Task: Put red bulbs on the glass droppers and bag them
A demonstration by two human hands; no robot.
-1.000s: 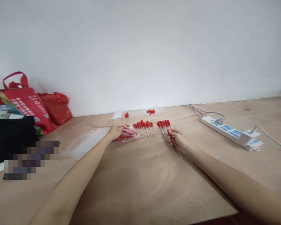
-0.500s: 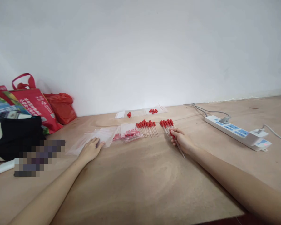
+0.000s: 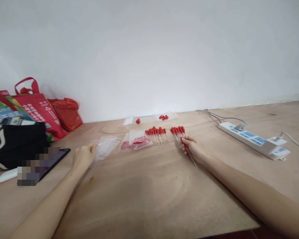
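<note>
Clear bags (image 3: 106, 147) lay newly bared, reachable; our left hand (image 3: 84, 156) curled alongside (grip unclear), our right hand (image 3: 192, 148) pinched a dropper (image 3: 191, 158).

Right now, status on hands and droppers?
Left hand at clear zip bags. Right hand gripping red-bulbed dropper. Loose dropper rows ahead; bags of red pieces between hands, slightly beyond.

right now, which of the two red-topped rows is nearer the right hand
The right row, right by the right hand; the left row lies farther off, beside the filled bags.
</note>
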